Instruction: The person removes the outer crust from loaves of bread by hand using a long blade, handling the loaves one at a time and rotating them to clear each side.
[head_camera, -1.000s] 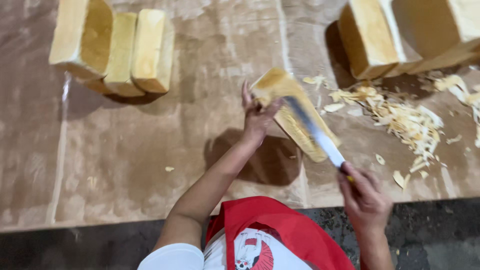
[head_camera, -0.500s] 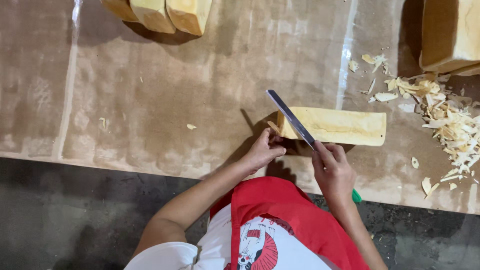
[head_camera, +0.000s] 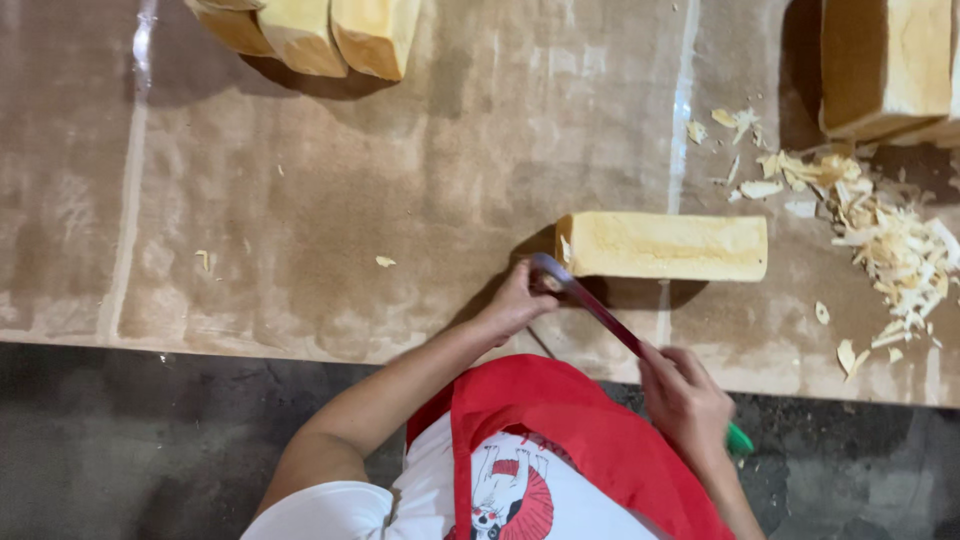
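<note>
A long loaf (head_camera: 664, 246) of pale bread is seen lying flat on its side on the brown-papered tabletop (head_camera: 300, 200), just in front of a person in a red apron (head_camera: 560, 430). A second ago it was propped up on end and shaved along one face; it has since been laid down, with its near-left end now turned toward the blade. The right hand (head_camera: 688, 402) is closed around the green handle of a long knife (head_camera: 590, 305), whose blade is angled up to the loaf's left corner. The left hand (head_camera: 520, 298) is curled at that same corner, fingertips pinched against the blade tip and the crust. The change in the loaf's position suggests that one side is finished and that trimming is being moved to the next. A heap of crust shavings (head_camera: 890, 240) is spread to the right of the loaf, a few scraps lying apart. Trimmed loaves (head_camera: 320, 35) are stood together at the far left edge, and larger blocks (head_camera: 885, 65) are stacked at the far right.
</note>
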